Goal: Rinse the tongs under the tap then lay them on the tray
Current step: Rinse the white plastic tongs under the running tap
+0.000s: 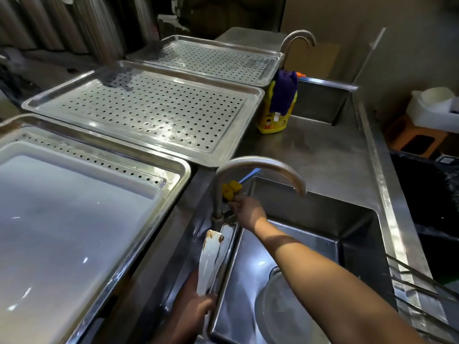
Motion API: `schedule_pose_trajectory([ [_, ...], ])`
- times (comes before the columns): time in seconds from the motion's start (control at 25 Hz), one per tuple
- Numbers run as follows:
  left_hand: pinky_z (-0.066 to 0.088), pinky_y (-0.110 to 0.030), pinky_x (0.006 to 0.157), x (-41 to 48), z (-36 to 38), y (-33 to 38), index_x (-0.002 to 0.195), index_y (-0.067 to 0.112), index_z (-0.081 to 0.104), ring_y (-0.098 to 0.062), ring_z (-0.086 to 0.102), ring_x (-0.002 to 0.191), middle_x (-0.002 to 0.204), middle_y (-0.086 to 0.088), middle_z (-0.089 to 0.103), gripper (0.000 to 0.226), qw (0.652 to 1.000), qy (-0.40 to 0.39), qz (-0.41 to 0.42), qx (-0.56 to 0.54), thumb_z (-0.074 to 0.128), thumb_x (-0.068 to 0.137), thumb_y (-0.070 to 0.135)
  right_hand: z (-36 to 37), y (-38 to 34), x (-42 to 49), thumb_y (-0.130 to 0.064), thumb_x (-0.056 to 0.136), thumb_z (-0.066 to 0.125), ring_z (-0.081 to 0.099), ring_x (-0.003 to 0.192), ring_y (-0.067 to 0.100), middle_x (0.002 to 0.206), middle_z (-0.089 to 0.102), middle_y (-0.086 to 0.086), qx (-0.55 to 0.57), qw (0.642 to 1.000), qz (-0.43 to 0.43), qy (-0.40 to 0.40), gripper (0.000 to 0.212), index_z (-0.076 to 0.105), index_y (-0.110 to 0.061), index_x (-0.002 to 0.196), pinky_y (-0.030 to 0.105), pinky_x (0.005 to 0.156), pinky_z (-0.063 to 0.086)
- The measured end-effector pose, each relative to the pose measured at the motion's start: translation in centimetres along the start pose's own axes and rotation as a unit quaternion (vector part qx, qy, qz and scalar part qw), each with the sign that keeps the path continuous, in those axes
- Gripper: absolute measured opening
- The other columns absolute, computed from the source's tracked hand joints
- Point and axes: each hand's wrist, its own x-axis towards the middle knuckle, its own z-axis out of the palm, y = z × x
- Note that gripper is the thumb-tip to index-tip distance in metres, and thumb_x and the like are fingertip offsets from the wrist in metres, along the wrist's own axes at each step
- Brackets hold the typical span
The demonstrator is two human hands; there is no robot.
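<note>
My left hand grips the steel tongs at their lower end, over the left rim of the sink. Their flat tips point up toward the tap base and carry brown residue. My right hand reaches across the sink and its fingers are on the tap's handle at the base of the curved tap. No water runs from the spout. A perforated steel tray lies on the counter to the left, behind the tap.
A near tray holds a white cutting board. A third perforated tray lies farther back. A yellow soap bottle with a purple cloth stands by it. The sink holds a glass bowl. A yellow sponge sits behind the tap.
</note>
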Motion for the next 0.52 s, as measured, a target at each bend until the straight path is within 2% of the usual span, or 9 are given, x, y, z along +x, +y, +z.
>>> schedule_pose_trajectory([
  [0.12,0.051,-0.052,0.099,0.3,0.1,0.5,0.142,0.020,0.049,-0.029,0.064,0.117,0.127,-0.009,0.068,0.091,1.000,-0.003,-0.018,0.001,0.062,0.053,0.006,0.1,0.8,0.4,-0.018,0.100,0.048,0.062,0.113,0.039,0.124,0.067,0.021,-0.012,1.000,-0.020,0.015,0.030,0.067,-0.011,0.122,0.033,0.087,0.045],
  [0.16,0.055,-0.046,0.094,0.1,0.1,0.5,0.139,0.022,0.050,-0.025,0.067,0.112,0.123,-0.005,0.069,0.087,1.000,-0.006,-0.028,0.000,0.063,0.055,0.006,0.1,0.9,0.4,-0.016,0.100,0.048,0.062,0.112,0.039,0.122,0.067,0.022,-0.007,0.999,-0.027,0.019,0.029,0.067,-0.010,0.121,0.032,0.086,0.045],
  [0.2,0.057,-0.035,0.086,-0.1,0.0,0.7,0.134,0.027,0.051,-0.015,0.069,0.104,0.116,0.001,0.070,0.081,0.999,-0.012,-0.041,-0.001,0.064,0.057,0.005,0.1,1.1,0.3,-0.016,0.100,0.048,0.062,0.112,0.038,0.122,0.067,0.021,-0.001,0.999,-0.032,0.022,0.029,0.067,-0.010,0.122,0.031,0.085,0.044],
  [0.28,0.055,-0.017,0.071,-0.5,-0.1,1.0,0.125,0.035,0.051,-0.001,0.071,0.089,0.105,0.009,0.071,0.074,0.998,-0.023,-0.062,0.003,0.066,0.061,0.002,0.0,1.4,0.2,-0.016,0.101,0.048,0.062,0.113,0.038,0.123,0.067,0.021,0.010,0.999,-0.038,0.023,0.030,0.066,-0.011,0.123,0.031,0.087,0.044],
  [0.44,0.053,-0.012,0.065,-0.9,0.0,1.4,0.122,0.033,0.051,0.000,0.069,0.082,0.106,0.005,0.070,0.074,0.997,-0.028,-0.070,-0.003,0.063,0.054,0.006,0.1,2.2,0.1,-0.017,0.101,0.048,0.064,0.109,0.037,0.119,0.068,0.021,0.035,0.998,-0.044,0.022,0.029,0.067,-0.012,0.122,0.030,0.083,0.044],
  [0.52,0.054,-0.011,0.061,-1.1,0.2,1.7,0.123,0.029,0.050,0.000,0.067,0.081,0.102,0.007,0.068,0.074,0.997,-0.032,-0.076,-0.009,0.062,0.056,0.000,0.3,2.4,0.2,-0.018,0.101,0.049,0.064,0.108,0.037,0.118,0.069,0.021,0.049,0.998,-0.040,0.021,0.029,0.067,-0.014,0.123,0.031,0.085,0.045],
])
